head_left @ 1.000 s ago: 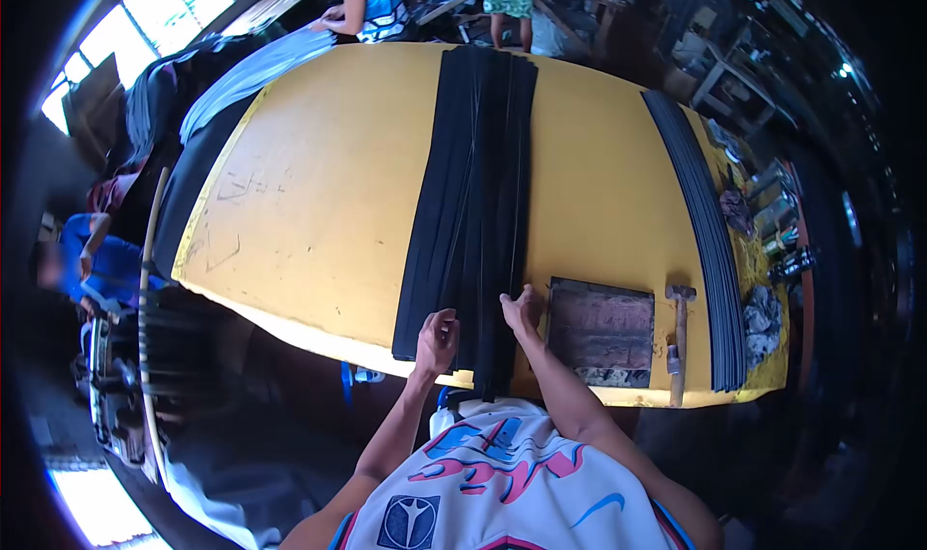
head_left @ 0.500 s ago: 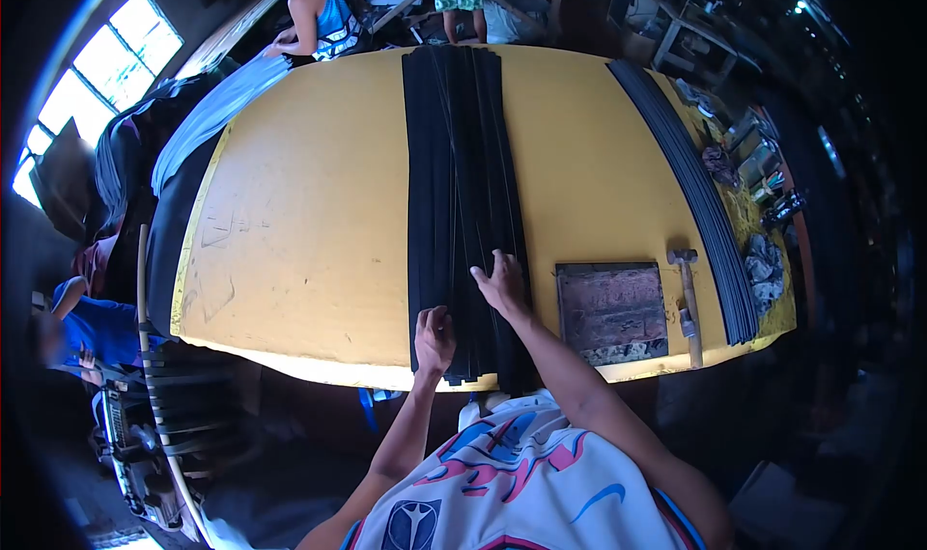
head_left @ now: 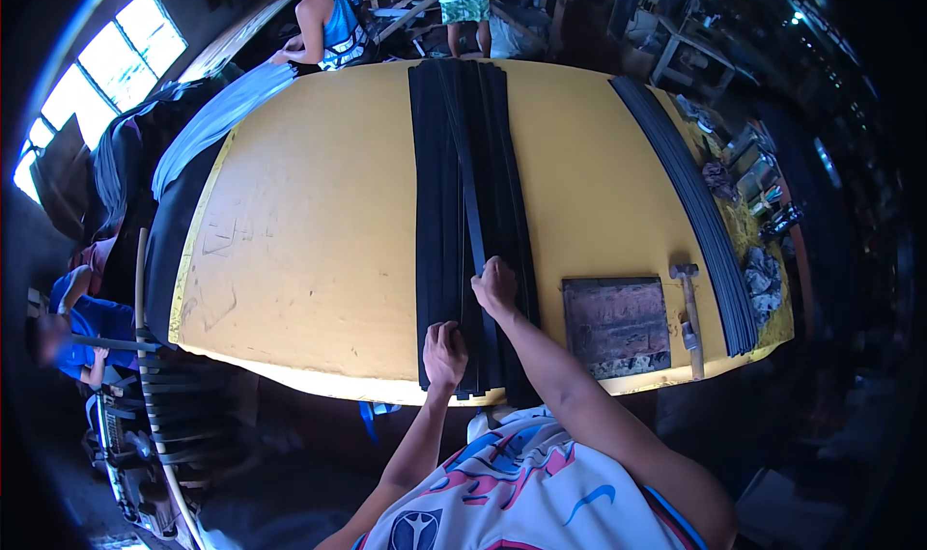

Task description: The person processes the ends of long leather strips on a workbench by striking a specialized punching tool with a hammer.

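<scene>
Long black strips (head_left: pixel 435 183) lie side by side in a band across the yellow-topped table (head_left: pixel 319 193). My right hand (head_left: pixel 494 284) is closed on one strip (head_left: pixel 467 178), which runs slantwise over the others toward the far edge. My left hand (head_left: pixel 445 352) is curled, low over the near end of the band; whatever its fingers hold is hidden.
Right of the band lie a dark rectangular plate (head_left: pixel 616 323) and a hammer (head_left: pixel 688 309). Farther right is a second stack of strips (head_left: pixel 686 202), with clutter beside it. One person (head_left: pixel 328 19) stands at the far left corner, another (head_left: pixel 465 9) beyond the far edge, a third (head_left: pixel 92 318) at left.
My right hand has closed from spread fingers onto a strip, which now lies slantwise across the band. My left hand has shifted slightly right. The view has tilted a little.
</scene>
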A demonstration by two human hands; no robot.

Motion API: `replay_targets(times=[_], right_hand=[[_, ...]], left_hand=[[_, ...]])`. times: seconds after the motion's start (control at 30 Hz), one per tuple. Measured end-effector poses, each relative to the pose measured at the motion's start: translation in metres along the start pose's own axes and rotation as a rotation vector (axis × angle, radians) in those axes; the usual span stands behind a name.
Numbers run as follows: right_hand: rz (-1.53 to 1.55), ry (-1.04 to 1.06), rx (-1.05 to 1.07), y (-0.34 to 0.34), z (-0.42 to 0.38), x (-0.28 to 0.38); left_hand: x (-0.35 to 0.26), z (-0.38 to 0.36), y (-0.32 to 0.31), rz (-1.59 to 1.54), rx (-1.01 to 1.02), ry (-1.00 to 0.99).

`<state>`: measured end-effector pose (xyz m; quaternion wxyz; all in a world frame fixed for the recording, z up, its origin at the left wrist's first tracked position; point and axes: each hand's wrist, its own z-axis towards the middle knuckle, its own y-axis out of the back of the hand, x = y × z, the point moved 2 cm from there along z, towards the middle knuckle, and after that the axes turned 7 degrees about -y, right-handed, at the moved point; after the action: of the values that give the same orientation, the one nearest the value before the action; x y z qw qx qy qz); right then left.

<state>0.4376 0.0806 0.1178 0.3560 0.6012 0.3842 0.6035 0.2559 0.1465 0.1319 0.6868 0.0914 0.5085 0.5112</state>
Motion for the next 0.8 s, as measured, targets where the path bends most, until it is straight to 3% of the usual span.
replay_targets(times=[0.07, 0.1, 0.17, 0.2, 0.3, 0.37, 0.8], right_hand=[[0.215, -0.083, 0.115, -0.013, 0.008, -0.009], [0.213, -0.080, 0.115, -0.019, 0.017, -0.016], [0.540, -0.223, 0.056, -0.010, 0.031, -0.027], [0.403, -0.255, -0.007, 0.013, 0.028, -0.029], [0.148, -0.231, 0.204, 0.033, 0.022, -0.033], [0.040, -0.159, 0.231, 0.031, 0.019, -0.034], [-0.083, -0.187, 0.251, 0.042, 0.019, -0.004]], left_hand=[[-0.002, 0.001, 0.001, -0.013, 0.009, 0.014], [-0.002, 0.001, 0.001, -0.018, 0.024, 0.031], [-0.003, 0.002, 0.003, -0.014, 0.017, 0.033], [-0.004, 0.002, 0.004, -0.012, 0.015, 0.030], [-0.005, 0.002, 0.003, 0.010, 0.026, 0.043], [-0.003, 0.001, 0.001, 0.007, 0.035, 0.037], [-0.002, 0.001, 0.001, -0.009, 0.020, 0.037]])
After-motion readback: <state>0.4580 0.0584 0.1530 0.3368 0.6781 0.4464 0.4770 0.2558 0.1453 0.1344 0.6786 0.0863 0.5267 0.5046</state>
